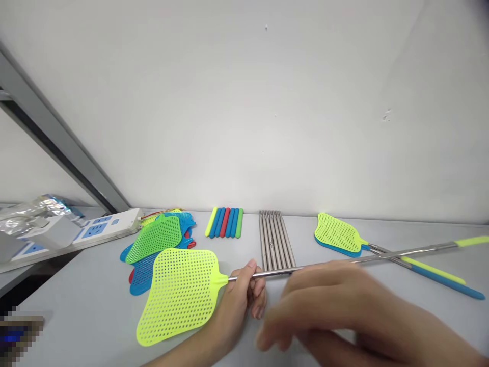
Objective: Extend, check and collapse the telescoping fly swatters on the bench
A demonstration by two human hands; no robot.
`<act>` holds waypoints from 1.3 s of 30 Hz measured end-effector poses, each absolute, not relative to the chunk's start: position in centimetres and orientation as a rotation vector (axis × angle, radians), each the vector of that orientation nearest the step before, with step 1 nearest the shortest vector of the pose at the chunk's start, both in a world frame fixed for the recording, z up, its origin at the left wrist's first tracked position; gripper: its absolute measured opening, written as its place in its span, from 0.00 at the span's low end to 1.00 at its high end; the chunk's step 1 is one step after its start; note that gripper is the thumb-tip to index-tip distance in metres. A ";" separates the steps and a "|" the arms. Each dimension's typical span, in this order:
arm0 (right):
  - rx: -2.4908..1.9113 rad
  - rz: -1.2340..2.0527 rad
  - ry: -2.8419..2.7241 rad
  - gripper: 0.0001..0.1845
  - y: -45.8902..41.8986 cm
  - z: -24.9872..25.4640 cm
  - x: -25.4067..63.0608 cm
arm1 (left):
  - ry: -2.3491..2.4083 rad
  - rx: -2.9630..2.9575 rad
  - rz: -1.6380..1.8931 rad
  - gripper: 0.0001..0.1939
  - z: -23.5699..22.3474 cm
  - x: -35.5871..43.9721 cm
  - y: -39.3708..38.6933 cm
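My left hand (pixel 236 311) is closed around the thin metal rod of a yellow fly swatter (pixel 183 290), just behind its perforated head. The rod slants up to the right and ends in a yellow grip (pixel 473 241). In front of the rod's middle is my right hand (pixel 328 306), blurred, its fingers loosely bent and apart from the thumb. No object shows in it. Several metal rods (pixel 273 239) lie side by side behind my hands. Left of them is a row of coloured grip sleeves (pixel 225 223) in yellow, blue, red and green.
Loose swatter heads in green (pixel 160 237), blue, yellow and red are piled at left. Two swatters, yellow (pixel 338 234) and blue (pixel 446 284), lie overlapped at right. A white power strip (pixel 118 224) and clear plastic packaging (pixel 34 214) occupy the far left, by a grey metal post (pixel 64 127).
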State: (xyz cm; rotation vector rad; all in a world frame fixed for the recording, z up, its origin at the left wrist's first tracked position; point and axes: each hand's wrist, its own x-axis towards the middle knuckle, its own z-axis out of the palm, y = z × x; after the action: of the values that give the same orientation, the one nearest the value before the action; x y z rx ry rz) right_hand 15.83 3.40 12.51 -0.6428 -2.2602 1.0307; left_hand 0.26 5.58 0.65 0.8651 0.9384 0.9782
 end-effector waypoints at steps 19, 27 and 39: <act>-0.818 1.897 -1.687 0.32 8.1 1.7 13.1 | 0.931 0.856 1.106 0.27 -0.1 -0.2 5.8; -0.705 1.996 -1.299 0.28 7.3 -0.9 12.2 | 0.788 0.764 1.075 0.28 -0.2 -0.2 5.6; -0.788 1.886 -1.095 0.26 7.1 -1.6 12.2 | 0.809 0.827 1.130 0.20 0.1 -0.4 6.0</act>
State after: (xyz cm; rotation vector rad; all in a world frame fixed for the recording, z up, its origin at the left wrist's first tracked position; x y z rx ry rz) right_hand 12.24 7.13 -1.56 -0.7879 -1.0947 1.8859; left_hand -0.38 5.96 0.08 0.8267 0.8093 1.1297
